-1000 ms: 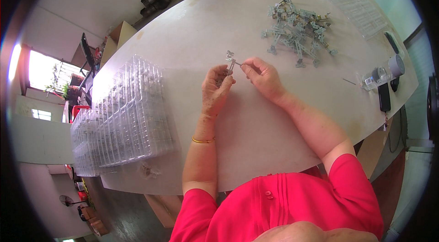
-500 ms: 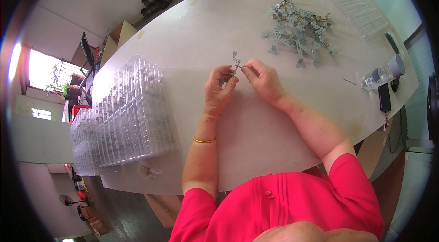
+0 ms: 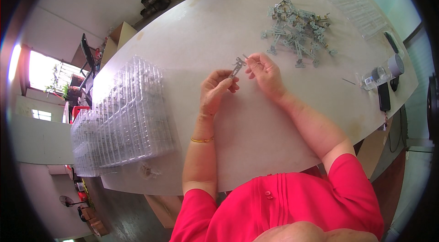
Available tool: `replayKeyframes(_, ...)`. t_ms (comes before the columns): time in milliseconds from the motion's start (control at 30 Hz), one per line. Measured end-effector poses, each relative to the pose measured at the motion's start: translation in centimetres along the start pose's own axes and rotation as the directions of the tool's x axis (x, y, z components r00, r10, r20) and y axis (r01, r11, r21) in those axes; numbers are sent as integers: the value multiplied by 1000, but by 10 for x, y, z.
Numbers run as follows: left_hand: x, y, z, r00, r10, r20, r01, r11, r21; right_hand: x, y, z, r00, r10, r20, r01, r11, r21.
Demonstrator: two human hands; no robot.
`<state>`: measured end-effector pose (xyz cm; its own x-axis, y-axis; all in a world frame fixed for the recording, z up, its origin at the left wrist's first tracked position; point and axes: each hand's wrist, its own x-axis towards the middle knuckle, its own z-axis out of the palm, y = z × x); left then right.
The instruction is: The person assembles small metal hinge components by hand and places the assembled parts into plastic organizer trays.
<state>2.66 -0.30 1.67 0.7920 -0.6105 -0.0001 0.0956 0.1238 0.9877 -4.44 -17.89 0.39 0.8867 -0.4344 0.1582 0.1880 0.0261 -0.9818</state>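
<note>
My left hand (image 3: 216, 90) is closed around the lower end of a small grey metal bracket (image 3: 236, 68), which slants up and to the right out of the fingers. Beside its upper end, my right hand (image 3: 266, 76) makes a pinch with thumb and forefinger. A short thin metal piece sticks out of that pinch close to the bracket; its exact kind is too small to tell. Beyond both hands, toward the far right, lies a loose pile of similar grey metal brackets (image 3: 297, 31), some with brass-coloured parts.
Stacked clear plastic trays (image 3: 137, 109) holding parts stand at the left. Another clear tray (image 3: 350, 6) lies at the far right. Near the right edge are a clear container (image 3: 375, 78), a black phone-like object (image 3: 384, 97) and a thin rod (image 3: 349, 81).
The bracket has tilted to the right in my left hand, which has turned with it. My right hand has shifted slightly right and up, from the bracket's middle to its upper end.
</note>
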Motion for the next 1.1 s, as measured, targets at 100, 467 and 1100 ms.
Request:
replayKeyframes(100,1,0,5,996,-73,49,76,995,-62,5,6,-5,1000,-2,-6,3,987,160)
replayKeyframes(467,-1,-8,7,996,59,-72,-49,990,136,9,8,-1,996,86,-23,-81,983,167)
replayKeyframes(1100,2,-4,13,822,537,-190,-361,749,555,13,23,-9,999,39,-12,-35,975,221)
